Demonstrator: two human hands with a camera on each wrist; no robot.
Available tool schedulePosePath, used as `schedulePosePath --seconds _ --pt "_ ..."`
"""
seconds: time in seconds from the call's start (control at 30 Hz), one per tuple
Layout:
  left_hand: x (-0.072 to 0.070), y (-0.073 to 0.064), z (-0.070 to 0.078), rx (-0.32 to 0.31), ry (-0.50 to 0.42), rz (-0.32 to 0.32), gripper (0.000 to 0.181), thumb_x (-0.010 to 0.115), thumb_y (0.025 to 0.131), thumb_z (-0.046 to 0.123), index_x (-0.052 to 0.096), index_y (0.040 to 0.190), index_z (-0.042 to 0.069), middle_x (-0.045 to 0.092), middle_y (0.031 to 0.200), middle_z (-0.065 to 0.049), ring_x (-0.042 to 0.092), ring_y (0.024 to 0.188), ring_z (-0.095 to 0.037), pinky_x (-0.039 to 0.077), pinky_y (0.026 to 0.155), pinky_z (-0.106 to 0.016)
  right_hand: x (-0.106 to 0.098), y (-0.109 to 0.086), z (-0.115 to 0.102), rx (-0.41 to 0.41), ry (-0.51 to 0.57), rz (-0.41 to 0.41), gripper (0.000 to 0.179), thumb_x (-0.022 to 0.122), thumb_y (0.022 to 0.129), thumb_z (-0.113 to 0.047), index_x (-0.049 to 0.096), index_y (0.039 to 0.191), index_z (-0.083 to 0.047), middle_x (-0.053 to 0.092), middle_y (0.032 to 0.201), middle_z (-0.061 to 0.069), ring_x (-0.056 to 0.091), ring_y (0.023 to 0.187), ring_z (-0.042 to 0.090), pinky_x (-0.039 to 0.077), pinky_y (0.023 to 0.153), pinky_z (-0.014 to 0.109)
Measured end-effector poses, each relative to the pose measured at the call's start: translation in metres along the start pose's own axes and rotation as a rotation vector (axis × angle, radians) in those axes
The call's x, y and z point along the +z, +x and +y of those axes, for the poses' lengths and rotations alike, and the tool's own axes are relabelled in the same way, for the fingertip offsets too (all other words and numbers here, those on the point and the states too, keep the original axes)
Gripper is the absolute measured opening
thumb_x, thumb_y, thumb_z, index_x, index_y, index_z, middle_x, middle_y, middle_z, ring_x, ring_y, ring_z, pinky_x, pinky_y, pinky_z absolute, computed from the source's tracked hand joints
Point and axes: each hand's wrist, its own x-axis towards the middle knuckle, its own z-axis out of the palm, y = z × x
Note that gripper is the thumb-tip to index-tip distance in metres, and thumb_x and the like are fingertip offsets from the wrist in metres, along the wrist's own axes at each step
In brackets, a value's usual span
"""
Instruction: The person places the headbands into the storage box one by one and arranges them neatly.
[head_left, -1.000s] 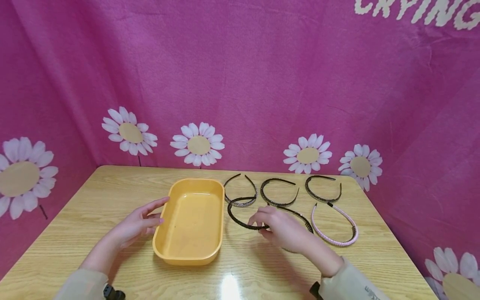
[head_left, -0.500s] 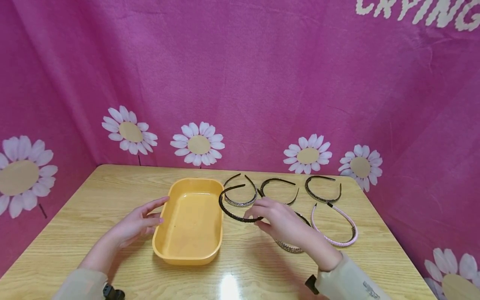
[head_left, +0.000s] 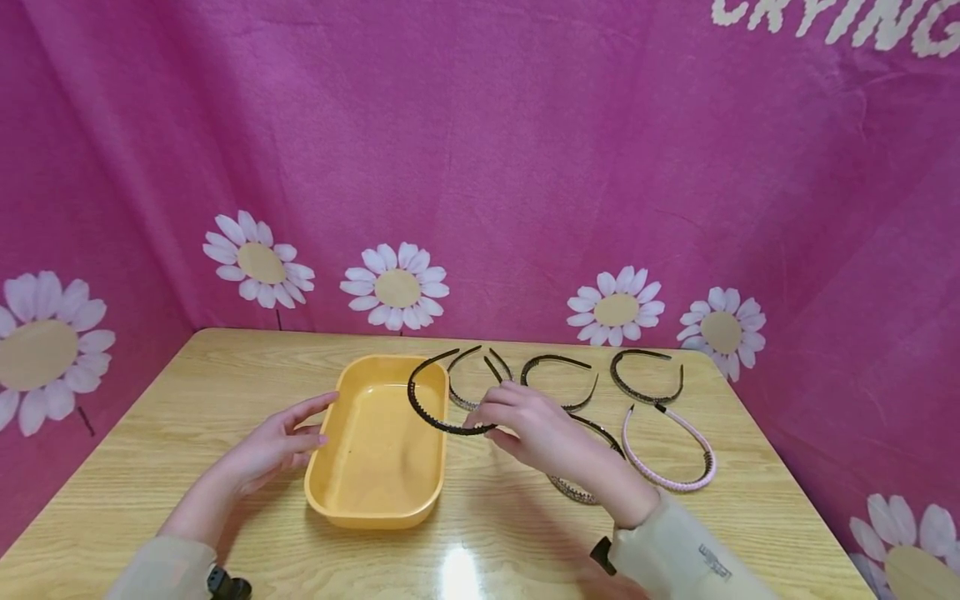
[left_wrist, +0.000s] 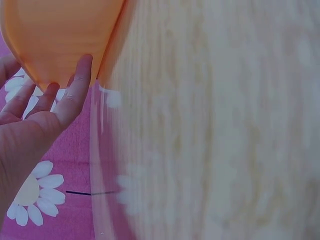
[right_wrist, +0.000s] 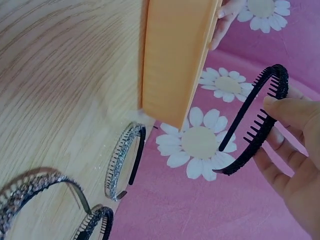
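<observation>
Head view, from left to right: against the left side of a yellow-orange, rounded-rectangular plastic tray [head_left: 381,450] rests the person's left hand [head_left: 273,443], its fingers spread apart and touching the outside, the wrist in a pale beige sleeve [head_left: 165,571]. Under the tray is a light wood-grain worktop [head_left: 255,371]. Raised over the tray's right rim is a black, C-shaped headband with inner comb teeth [head_left: 429,417]; the right hand [head_left: 525,425], just to the tray's right, pinches it between thumb and fingers, and the right wrist view shows it apart from the tray. Beside the tray's far right corner lies a silver-glitter headband with dark ends [head_left: 463,405]. Farther right of the tray come a dark sparkly headband [head_left: 558,359] and, nearer the person, a brown-glitter headband [head_left: 576,492], partly hidden by the right hand. Well to the tray's right lie a thin dark curved headband [head_left: 622,387] and, nearer the person, a pale pink headband with a dark tip [head_left: 678,487].
</observation>
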Motion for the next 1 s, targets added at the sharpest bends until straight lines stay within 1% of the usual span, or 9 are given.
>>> schedulePosePath --seconds 0.13,0.2,0.3,0.47,0.57,0.63,0.77,0.83,1.0 --pt "0.0 0.0 -0.001 -0.007 -0.005 -0.001 0.074 0.061 0.091 0.011 0.018 0.151 0.006 0.017 0.153 -0.026 0.056 0.113 -0.012 0.054 0.088 -0.041 0.007 0.007 0.0 -0.024 0.004 0.009 0.035 0.075 0.07 0.003 0.069 0.099 -0.016 0.065 0.094 -0.006 0.058 0.091 0.011 0.05 0.08 0.024" --pt "0.0 0.001 -0.001 -0.007 -0.005 0.0 0.074 0.061 0.091 0.011 0.018 0.151 0.006 0.017 0.153 -0.025 0.056 0.112 -0.011 0.054 0.088 -0.04 0.011 0.01 0.0 -0.029 0.015 -0.003 0.035 0.075 0.071 0.003 0.07 0.1 -0.017 0.064 0.093 -0.006 0.057 0.09 0.011 0.05 0.079 0.024" --pt "-0.001 0.001 -0.002 0.006 -0.008 -0.008 0.073 0.06 0.091 0.009 0.016 0.15 0.005 0.017 0.152 -0.028 0.056 0.112 -0.011 0.054 0.088 -0.04 0.017 0.015 -0.001 -0.039 0.014 -0.032 0.034 0.074 0.073 0.001 0.07 0.102 -0.017 0.064 0.095 -0.005 0.056 0.089 0.012 0.05 0.078 0.022" --pt "0.0 0.001 -0.004 0.004 -0.026 -0.016 0.073 0.058 0.092 0.009 0.015 0.151 0.005 0.02 0.15 -0.03 0.057 0.111 -0.012 0.053 0.089 -0.04 0.024 0.023 -0.008 -0.025 0.006 -0.06 0.032 0.074 0.075 -0.002 0.07 0.101 -0.02 0.065 0.097 -0.007 0.057 0.09 0.01 0.05 0.076 0.02" --pt "-0.001 0.001 -0.003 -0.009 -0.023 -0.014 0.073 0.058 0.093 0.011 0.015 0.151 0.006 0.02 0.15 -0.03 0.056 0.113 -0.015 0.053 0.09 -0.041 0.03 0.027 -0.01 -0.026 0.017 -0.064 0.03 0.074 0.075 -0.002 0.071 0.099 -0.021 0.065 0.095 -0.007 0.056 0.09 0.009 0.049 0.077 0.019" --pt "-0.001 0.001 -0.001 -0.023 -0.012 -0.01 0.074 0.058 0.093 0.012 0.014 0.151 0.007 0.022 0.149 -0.03 0.055 0.116 -0.02 0.052 0.091 -0.042 0.034 0.03 -0.011 -0.038 0.019 -0.07 0.029 0.074 0.076 -0.003 0.071 0.099 -0.02 0.064 0.094 -0.007 0.056 0.09 0.009 0.049 0.078 0.019" --pt "0.0 0.0 0.001 -0.052 0.023 0.016 0.075 0.06 0.092 0.015 0.015 0.152 0.009 0.022 0.151 -0.027 0.05 0.123 -0.028 0.052 0.092 -0.041 0.043 0.034 -0.011 -0.05 0.04 -0.098 0.028 0.073 0.077 -0.003 0.071 0.099 -0.02 0.064 0.093 -0.007 0.057 0.09 0.01 0.048 0.082 0.019" --pt "0.0 0.0 0.001 -0.054 0.021 0.019 0.074 0.06 0.092 0.014 0.016 0.152 0.01 0.022 0.151 -0.026 0.048 0.125 -0.031 0.052 0.092 -0.042 0.047 0.035 -0.011 -0.042 0.049 -0.122 0.028 0.072 0.078 -0.003 0.071 0.1 -0.02 0.064 0.093 -0.008 0.057 0.09 0.009 0.048 0.082 0.019" --pt "0.001 0.0 0.001 -0.052 0.016 0.02 0.072 0.058 0.093 0.012 0.016 0.152 0.009 0.021 0.151 -0.026 0.047 0.125 -0.032 0.052 0.092 -0.042 0.058 0.037 -0.012 -0.018 0.072 -0.177 0.028 0.069 0.079 -0.002 0.07 0.101 -0.02 0.064 0.094 -0.008 0.056 0.089 0.008 0.046 0.081 0.018"
